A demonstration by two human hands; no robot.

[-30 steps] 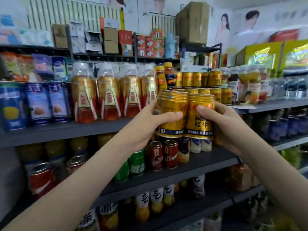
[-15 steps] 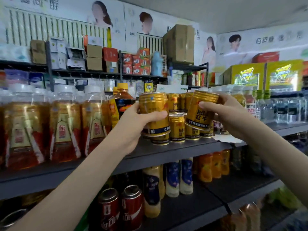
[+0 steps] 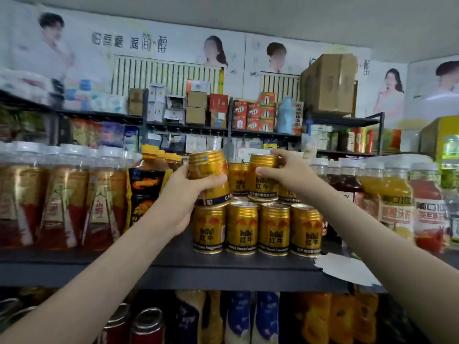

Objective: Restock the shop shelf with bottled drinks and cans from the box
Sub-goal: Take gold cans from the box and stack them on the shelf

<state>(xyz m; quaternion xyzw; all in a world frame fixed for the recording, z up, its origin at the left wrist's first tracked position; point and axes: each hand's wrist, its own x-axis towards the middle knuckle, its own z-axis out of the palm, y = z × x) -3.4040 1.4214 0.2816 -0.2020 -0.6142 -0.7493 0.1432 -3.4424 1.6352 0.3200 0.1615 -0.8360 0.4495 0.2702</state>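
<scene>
My left hand grips a gold can, tilted a little, just above the leftmost can of the front row of gold cans on the dark shelf. My right hand grips a second gold can, which stands upright on top of that row, next to another stacked gold can. The box is not in view.
Tea bottles with white caps and a dark bottle with an orange cap stand to the left of the cans. Juice bottles stand to the right. A white paper lies on the shelf edge. More drinks fill the shelf below.
Both hands have carried their gold cans up and in over the can row. The right can now stands upright on the row; the view has risen toward the shelf.
</scene>
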